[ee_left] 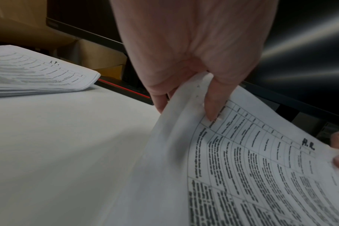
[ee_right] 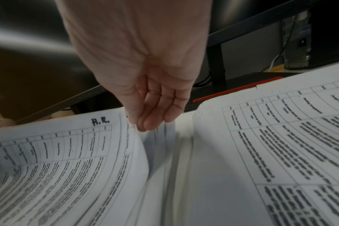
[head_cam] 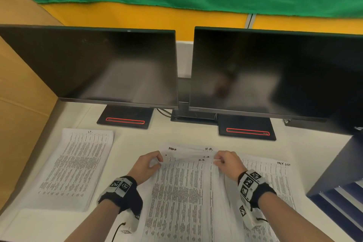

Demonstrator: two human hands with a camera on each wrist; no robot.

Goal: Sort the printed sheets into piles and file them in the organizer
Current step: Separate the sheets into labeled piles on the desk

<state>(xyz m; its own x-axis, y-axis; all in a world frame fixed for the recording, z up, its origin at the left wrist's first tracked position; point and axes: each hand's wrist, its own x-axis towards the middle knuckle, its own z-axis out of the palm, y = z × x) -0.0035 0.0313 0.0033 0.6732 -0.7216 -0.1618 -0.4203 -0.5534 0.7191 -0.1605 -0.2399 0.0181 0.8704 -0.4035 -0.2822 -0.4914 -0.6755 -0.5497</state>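
Note:
A printed sheet marked "H.R." (head_cam: 186, 192) tops the middle stack in front of me, its far edge lifted off the sheets below. My left hand (head_cam: 159, 160) pinches its top left corner, thumb on the printed face (ee_left: 211, 113). My right hand (head_cam: 217, 158) pinches its top right corner, fingertips (ee_right: 143, 125) curled over the edge. The same H.R. sheet (ee_right: 68, 152) bows upward between both hands. A pile marked "I.T." (head_cam: 78, 165) lies to the left. Another pile headed "Task list" (head_cam: 275, 179) lies to the right. The dark blue organizer (head_cam: 337, 173) stands at the far right.
Two dark monitors (head_cam: 98, 65) stand behind the papers on black bases with red stripes (head_cam: 125, 120). A brown partition (head_cam: 19, 114) closes the left side. Bare white desk (head_cam: 133, 139) lies between the piles and the monitor bases.

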